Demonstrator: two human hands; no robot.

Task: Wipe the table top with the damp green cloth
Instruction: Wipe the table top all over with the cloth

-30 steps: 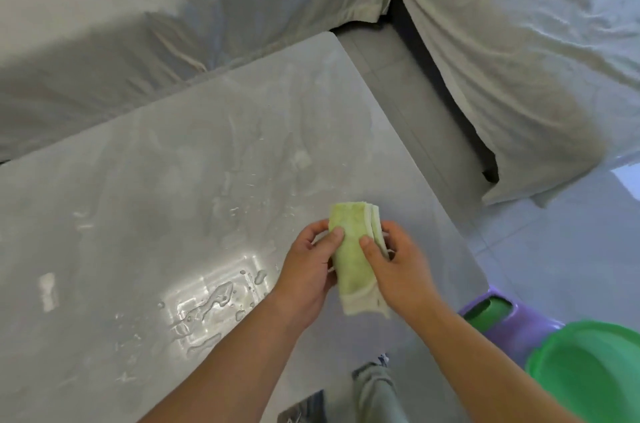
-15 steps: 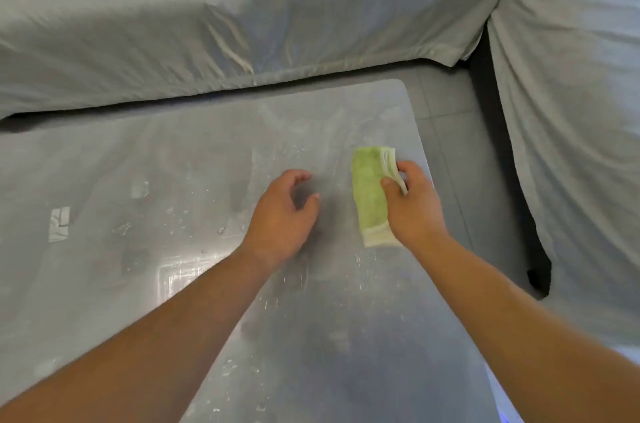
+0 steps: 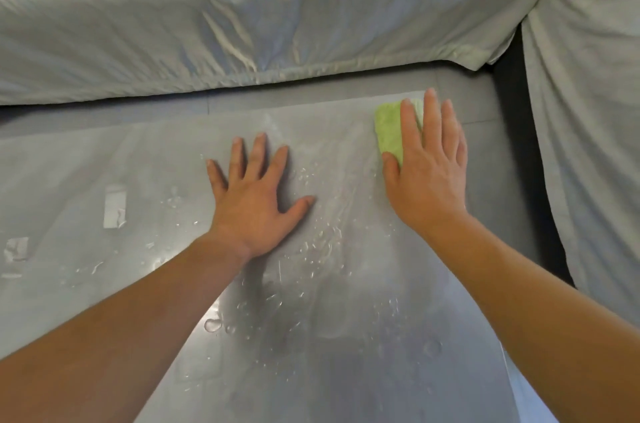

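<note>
Water droplets (image 3: 322, 239) bead across the grey worktop (image 3: 145, 159). The left hand (image 3: 254, 200) lies flat on it, fingers spread, holding nothing. Near the far right corner, the right hand (image 3: 427, 173) presses flat, fingers extended, on the folded green cloth (image 3: 389, 131). Grey sheets (image 3: 242, 6) drape beyond.

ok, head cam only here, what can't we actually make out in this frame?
- Green cloth: mostly hidden under the flat right hand; its full outline can't be seen.
- Table top: left and near edges cut off by the frame.
- Table surface under the left hand: covered by the palm.
- Draped grey sheets: hide whatever furniture is beneath.
</note>
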